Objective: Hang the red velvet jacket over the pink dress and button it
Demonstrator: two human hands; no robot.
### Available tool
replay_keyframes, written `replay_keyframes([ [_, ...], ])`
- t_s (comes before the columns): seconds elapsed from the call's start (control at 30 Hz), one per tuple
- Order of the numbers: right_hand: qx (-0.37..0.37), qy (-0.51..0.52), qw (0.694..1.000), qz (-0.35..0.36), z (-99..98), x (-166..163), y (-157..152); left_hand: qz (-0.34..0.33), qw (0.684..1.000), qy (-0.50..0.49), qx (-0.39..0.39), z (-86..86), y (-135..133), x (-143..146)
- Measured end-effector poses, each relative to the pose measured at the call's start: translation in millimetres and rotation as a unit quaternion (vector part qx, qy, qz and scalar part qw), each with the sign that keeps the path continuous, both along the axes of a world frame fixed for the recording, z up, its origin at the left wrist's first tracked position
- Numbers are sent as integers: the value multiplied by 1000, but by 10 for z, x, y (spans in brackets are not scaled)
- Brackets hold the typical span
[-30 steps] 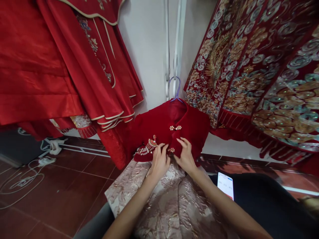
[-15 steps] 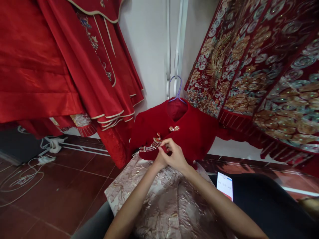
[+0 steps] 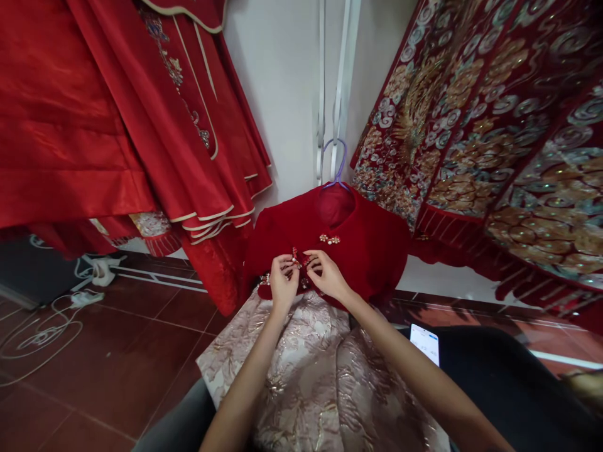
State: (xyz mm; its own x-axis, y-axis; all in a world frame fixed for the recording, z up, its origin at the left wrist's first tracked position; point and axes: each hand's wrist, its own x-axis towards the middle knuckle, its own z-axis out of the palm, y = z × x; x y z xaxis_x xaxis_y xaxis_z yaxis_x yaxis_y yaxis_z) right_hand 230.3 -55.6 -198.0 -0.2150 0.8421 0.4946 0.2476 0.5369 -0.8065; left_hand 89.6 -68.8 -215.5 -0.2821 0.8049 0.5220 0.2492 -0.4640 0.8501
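A dark red velvet jacket hangs from a purple hanger in front of me. My left hand is closed over a beaded ornament on its lower front, thumb and fingers pinching it. Part of the ornament's bead strands shows left of that hand; the rest is covered. Close beside it, my right hand has thumb and forefinger curled together at the jacket front. What lies between those fingertips is too small to make out. A gold and pearl clasp sits just above both hands.
Pale pink brocade cloth covers my lap. A phone lies on a dark surface at the right. Red garments hang left, an embroidered garment hangs right. White cables lie on the tiled floor.
My hands, together before, have come apart. The left has moved up and left onto the ornament, covering much of its strands; the right stays near its place.
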Motion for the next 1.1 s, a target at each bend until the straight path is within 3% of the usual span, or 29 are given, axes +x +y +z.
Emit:
replay_keyframes([
  [0.33,8,32,998,-47,33,-41,13,-92,982,-146,-72,41,81,-23],
  [0.47,-1,34,996,-80,60,-48,6,-89,977,-174,-85,49,106,-30],
  [0.8,31,-14,997,-64,56,9,-15,-107,980,-149,-73,90,74,2],
  [1.1,22,28,996,-81,105,-35,-43,-141,979,-113,-92,214,97,-25],
])
